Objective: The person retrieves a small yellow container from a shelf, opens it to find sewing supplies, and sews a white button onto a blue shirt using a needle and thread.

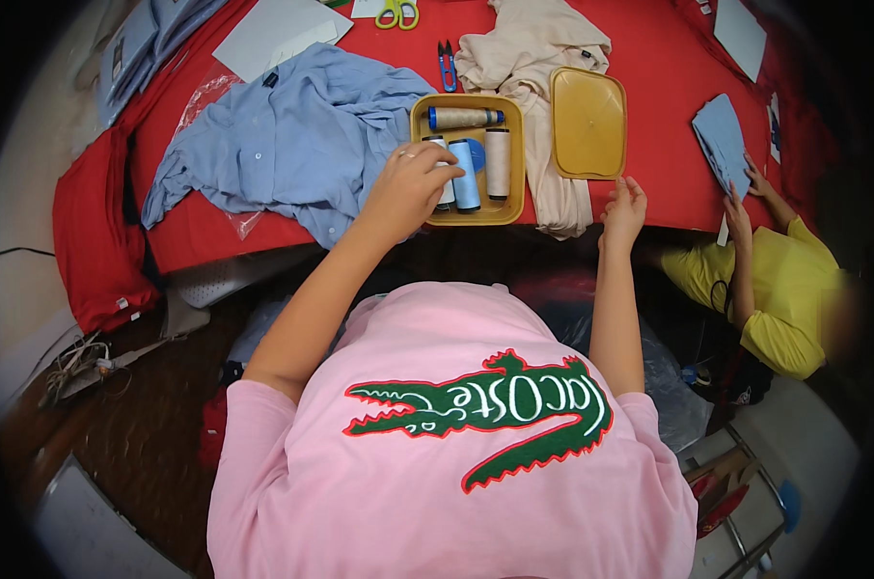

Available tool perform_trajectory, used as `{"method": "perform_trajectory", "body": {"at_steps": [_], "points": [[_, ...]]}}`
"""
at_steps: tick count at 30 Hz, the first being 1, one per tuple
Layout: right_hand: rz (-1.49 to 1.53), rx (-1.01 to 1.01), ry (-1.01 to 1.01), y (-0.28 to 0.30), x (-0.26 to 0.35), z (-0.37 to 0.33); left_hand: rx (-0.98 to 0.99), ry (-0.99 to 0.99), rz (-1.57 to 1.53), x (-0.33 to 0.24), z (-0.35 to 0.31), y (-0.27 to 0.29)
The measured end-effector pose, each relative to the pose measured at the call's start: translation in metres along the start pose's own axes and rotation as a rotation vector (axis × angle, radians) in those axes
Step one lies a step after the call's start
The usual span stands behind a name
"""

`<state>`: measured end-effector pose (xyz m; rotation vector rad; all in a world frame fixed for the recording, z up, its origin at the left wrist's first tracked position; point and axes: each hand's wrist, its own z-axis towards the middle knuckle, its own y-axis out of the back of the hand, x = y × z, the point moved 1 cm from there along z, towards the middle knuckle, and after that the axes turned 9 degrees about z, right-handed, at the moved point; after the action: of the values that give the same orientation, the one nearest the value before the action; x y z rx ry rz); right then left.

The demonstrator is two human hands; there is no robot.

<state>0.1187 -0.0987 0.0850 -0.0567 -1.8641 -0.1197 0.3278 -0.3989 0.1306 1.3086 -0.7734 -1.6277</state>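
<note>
My left hand (410,185) reaches into a mustard-yellow plastic box (517,183), its bent fingers closed over a spool of white thread (446,196) that they partly hide. Beside that spool stand a light blue thread spool (465,183) and a beige thread spool (498,164). Another beige spool (464,118) with blue ends lies across the far side of the box. To the right, the box's matching lid (588,121) rests partly on a beige garment (533,39). By the lid's near right corner is my right hand (624,212), empty, with fingers loosely bent and apart.
A crumpled light blue shirt (302,130) covers the left of the red-topped table (649,58). Blue-handled thread snips (447,68) and yellow-green scissors (396,13) lie beyond the box. At right, a person in yellow (784,289) handles a folded blue garment (723,145).
</note>
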Motion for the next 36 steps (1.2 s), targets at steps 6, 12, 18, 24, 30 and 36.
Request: {"method": "perform_trajectory", "body": {"at_steps": [6, 12, 18, 24, 30, 36], "points": [[-0.079, 0.393, -0.123, 0.023, -0.002, -0.062, 0.180, -0.276, 0.243, -0.014, 0.026, -0.027], [-0.038, 0.517, -0.117, 0.018, -0.001, -0.092, 0.212, -0.222, 0.145, -0.005, 0.045, -0.036], [0.059, 0.624, -0.121, -0.034, 0.056, -0.090, 0.156, 0.487, -1.109, -0.008, 0.045, 0.006], [0.037, 0.824, 0.053, -0.103, 0.076, -0.105, 0.089, 0.731, -1.457, -0.011, 0.020, 0.012], [-0.120, 0.962, 0.292, -0.150, 0.085, -0.141, 0.024, 0.771, -1.574, -0.016, -0.006, 0.012], [-0.181, 0.979, 0.356, -0.169, 0.087, -0.140, -0.010, 0.770, -1.798, 0.002, -0.016, 0.020]]}}
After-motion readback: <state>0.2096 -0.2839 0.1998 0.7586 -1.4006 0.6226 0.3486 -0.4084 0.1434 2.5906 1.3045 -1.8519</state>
